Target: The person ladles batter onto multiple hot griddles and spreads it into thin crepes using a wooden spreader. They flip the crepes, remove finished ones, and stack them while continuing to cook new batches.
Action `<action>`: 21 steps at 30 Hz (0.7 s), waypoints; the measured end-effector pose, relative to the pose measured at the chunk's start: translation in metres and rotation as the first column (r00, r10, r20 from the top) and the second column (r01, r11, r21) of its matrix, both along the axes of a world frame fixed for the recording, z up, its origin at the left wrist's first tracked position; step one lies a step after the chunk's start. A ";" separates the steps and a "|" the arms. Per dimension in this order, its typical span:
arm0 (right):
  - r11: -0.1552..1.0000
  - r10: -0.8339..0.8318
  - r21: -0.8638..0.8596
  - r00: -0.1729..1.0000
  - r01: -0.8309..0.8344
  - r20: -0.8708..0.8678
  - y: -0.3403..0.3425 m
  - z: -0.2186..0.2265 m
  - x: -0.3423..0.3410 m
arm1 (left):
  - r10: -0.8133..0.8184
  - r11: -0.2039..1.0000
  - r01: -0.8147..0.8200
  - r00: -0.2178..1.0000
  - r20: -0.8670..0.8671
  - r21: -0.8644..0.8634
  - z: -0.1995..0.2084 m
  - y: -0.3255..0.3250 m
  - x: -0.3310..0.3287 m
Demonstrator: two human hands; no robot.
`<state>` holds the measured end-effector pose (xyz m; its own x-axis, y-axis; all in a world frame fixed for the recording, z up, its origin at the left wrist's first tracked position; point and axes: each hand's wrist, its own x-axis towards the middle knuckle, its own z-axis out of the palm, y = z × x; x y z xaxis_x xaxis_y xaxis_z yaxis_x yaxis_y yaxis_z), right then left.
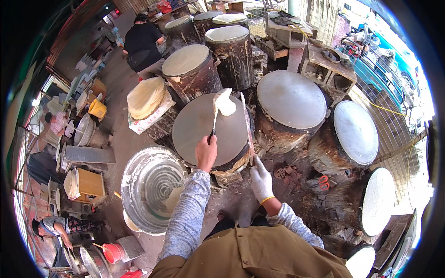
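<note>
My bare left hand (pixel 206 153) is closed round the dark handle of a ladle (pixel 215 109). White batter (pixel 225 103) spreads from the ladle's head at the far side of a round grey griddle (pixel 199 127). In a white glove, my right hand (pixel 262 180) grips the near end of a long, thin spreading blade (pixel 247 123), batter-smeared and held along the griddle's right edge. Beside my left forearm stands a big metal basin (pixel 134 190) with batter smeared on its wall; my sleeve hides part of it.
Round drum griddles surround me; one to the right (pixel 292 99) carries a pale layer. A stack of thin flatbreads (pixel 146 97) lies on a stand at left. One person in black (pixel 141 44) bends at the back, another (pixel 55 227) works at lower left. A red bucket (pixel 113 253) stands there.
</note>
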<state>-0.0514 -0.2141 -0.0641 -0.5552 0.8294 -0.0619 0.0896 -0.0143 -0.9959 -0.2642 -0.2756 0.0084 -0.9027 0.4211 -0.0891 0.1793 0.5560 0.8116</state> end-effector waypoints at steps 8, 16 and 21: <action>0.816 -0.009 0.450 0.770 -0.363 0.638 -0.015 0.024 -0.049 | 0.139 0.977 -0.186 0.924 -0.355 -0.103 -0.004 -0.011 -0.034; 0.812 -0.041 0.536 0.893 -0.232 0.448 0.070 -0.001 -0.090 | 0.079 0.815 0.024 0.985 -0.153 0.579 0.086 -0.069 -0.085; 0.934 0.191 -0.318 0.980 -0.161 0.063 0.066 0.042 -0.168 | -0.356 0.565 -0.145 0.846 0.398 0.813 0.088 -0.118 -0.064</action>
